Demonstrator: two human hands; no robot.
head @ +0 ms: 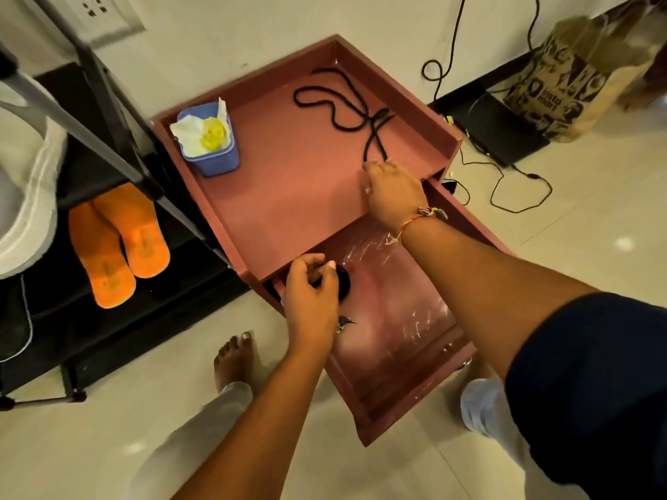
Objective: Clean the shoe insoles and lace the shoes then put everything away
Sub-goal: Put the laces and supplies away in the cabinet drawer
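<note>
Item 1: pink wooden cabinet top with raised rim (252, 84), seen from above, with its pink drawer (408, 359) pulled out toward 6 o'clock; a glossy plastic film is seen on the drawer floor.

Item 2: long black shoelace (339, 102), laid in loose loops on the cabinet top toward 1 o'clock, its two ends running down to the right hand.

Item 3: right hand (393, 191), placed palm down on the cabinet top at the front right; its fingertips are set on the lace ends. Whether the ends are pinched or only touched cannot be told. A coloured thread band is worn at the wrist.

Item 4: left hand (312, 294), held over the drawer's rear left corner, fingers curled round a small round black object (343, 283), largely hidden by the hand.

Item 5: small blue plastic bin (216, 158), stood at 10 o'clock on the cabinet top, filled with crumpled white tissue and a yellow item (213, 135).

Item 6: pair of orange foam insoles (119, 243), laid side by side on a black rack shelf (54, 319) at 9 o'clock.

Item 7: printed brown paper bag (577, 77), stood against the wall at 2 o'clock, with black cables (512, 196) strewn on the tiled floor beside it.
</note>
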